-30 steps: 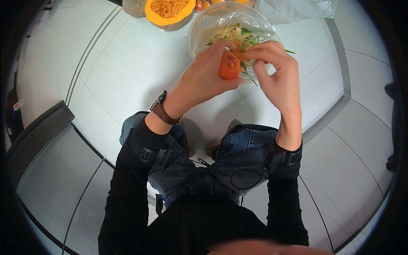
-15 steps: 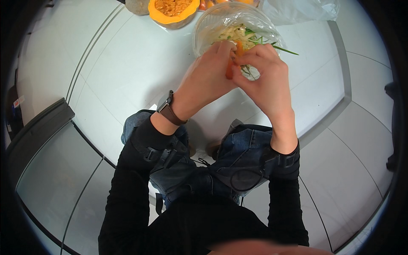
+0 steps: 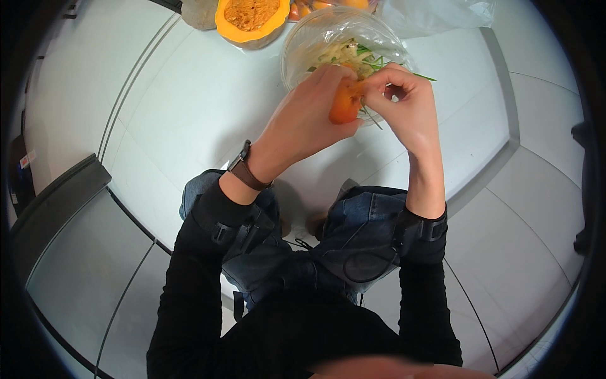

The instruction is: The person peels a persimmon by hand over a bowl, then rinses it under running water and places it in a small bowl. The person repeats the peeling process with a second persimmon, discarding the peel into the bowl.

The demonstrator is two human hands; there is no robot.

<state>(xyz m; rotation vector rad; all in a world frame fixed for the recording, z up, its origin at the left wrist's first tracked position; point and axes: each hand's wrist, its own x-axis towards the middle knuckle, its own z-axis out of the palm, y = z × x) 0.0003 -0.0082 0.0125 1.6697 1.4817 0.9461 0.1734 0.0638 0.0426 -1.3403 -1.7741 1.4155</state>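
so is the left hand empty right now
No, the left hand is holding a rounded orange piece of produce, which shows between its thumb and fingers.

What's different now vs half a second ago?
Right hand eased slightly right, uncovering more of the orange fruit; its fingertips are at the fruit's edge. Left hand kept hold of the fruit. Clear bowl and cut pumpkin stayed put.
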